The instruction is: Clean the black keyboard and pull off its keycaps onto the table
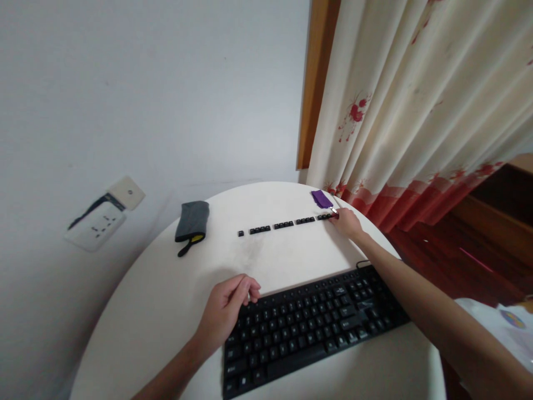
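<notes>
My left hand point(229, 303) is closed, fingers curled together, over the upper left corner of a black keyboard point(312, 328); what its fingertips hold, if anything, is hidden. At the right end of a line of loose black keycaps, my right hand point(346, 223) is closed around a small slim tool with a silvery end point(333, 210). The tool's exact kind does not show. Several keycaps point(283, 225) stand in short groups across the table, and a single keycap point(240, 233) sits apart at the left. Just beyond the right hand lies a purple cloth-like piece point(321, 199).
A dark grey pouch point(193, 220) with a black loop and a bit of yellow lies at the left of the round white table point(175, 311). A wall with a socket point(97, 225) is behind it. Patterned curtains point(387, 111) hang close to the right edge.
</notes>
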{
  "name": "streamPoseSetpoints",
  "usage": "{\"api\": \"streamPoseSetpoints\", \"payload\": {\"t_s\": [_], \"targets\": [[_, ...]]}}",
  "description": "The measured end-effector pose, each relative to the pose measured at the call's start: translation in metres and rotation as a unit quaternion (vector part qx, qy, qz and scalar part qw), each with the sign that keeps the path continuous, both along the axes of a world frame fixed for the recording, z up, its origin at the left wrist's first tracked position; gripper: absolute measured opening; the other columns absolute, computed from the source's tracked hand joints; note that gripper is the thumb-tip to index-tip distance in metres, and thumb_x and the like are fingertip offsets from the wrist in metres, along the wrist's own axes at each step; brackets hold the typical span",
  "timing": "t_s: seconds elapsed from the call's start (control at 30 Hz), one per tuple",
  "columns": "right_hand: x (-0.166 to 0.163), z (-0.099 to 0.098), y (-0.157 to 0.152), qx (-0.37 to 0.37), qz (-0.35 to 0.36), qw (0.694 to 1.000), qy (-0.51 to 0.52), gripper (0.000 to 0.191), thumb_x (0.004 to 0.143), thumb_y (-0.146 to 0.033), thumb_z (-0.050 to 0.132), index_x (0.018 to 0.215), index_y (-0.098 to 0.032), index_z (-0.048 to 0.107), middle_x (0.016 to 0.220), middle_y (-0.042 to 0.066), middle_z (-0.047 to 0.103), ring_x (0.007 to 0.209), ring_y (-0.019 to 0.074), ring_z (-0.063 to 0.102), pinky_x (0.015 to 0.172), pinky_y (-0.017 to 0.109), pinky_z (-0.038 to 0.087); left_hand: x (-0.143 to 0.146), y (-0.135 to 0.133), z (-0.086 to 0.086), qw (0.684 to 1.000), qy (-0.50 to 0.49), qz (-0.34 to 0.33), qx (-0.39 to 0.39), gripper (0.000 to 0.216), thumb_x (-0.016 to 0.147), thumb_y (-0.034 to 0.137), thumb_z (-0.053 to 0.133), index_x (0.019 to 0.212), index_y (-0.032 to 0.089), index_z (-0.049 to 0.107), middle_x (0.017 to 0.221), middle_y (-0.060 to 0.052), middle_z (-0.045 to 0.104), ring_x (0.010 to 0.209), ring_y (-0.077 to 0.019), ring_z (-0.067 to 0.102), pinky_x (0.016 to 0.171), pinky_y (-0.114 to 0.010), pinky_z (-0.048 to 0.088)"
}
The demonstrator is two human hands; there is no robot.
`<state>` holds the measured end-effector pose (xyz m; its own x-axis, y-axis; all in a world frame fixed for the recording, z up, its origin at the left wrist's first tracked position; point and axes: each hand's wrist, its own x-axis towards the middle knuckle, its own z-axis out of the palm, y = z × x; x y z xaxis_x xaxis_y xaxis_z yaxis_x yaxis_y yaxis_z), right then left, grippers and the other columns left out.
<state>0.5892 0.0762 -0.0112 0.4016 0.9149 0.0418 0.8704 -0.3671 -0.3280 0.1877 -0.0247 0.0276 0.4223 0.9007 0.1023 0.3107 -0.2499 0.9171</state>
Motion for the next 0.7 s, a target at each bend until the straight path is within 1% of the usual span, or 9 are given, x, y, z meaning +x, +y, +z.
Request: {"api": "streamPoseSetpoints", "payload": {"t_s": [0.17,0.4,0.7], "targets": [[-0.0006,0.0006,-0.0007,0.0,0.0,1.0,0.003,0.021,0.086,-0.033,0.062,0.095,-0.015,0.07,0.096,0.013,0.072,0.088,0.023,0.067,0.068,0.026,0.043,-0.0003,0.0004,-0.0024,1.0,0.0,-0.005,-0.006,0.037,0.097,0.037,0.044,0.078,0.017,0.067,0.066,-0.002,0.066,0.061,-0.0139,0.057,0.06,-0.023,0.045],[-0.0031,0.0032,-0.0017,-0.003,0.0,1.0,0.008,0.021,0.087,-0.032,0.063,0.097,-0.015,0.071,0.097,0.013,0.073,0.092,0.0229,0.067,0.072,0.025,0.044,0.0026,-0.0001,0.0027,1.0,-0.002,0.002,-0.002,0.037,0.096,0.037,0.045,0.075,0.017,0.068,0.065,-0.002,0.066,0.059,-0.0141,0.057,0.058,-0.023,0.045],[-0.0032,0.0021,-0.0018,0.007,0.0,1.0,0.02,0.019,0.086,-0.031,0.064,0.096,-0.016,0.071,0.097,0.013,0.073,0.092,0.0234,0.067,0.074,0.026,0.044,0.002,0.0001,0.0032,1.0,-0.002,0.002,0.0,0.037,0.095,0.037,0.045,0.075,0.017,0.068,0.064,-0.002,0.067,0.058,-0.0142,0.058,0.058,-0.023,0.046]]}}
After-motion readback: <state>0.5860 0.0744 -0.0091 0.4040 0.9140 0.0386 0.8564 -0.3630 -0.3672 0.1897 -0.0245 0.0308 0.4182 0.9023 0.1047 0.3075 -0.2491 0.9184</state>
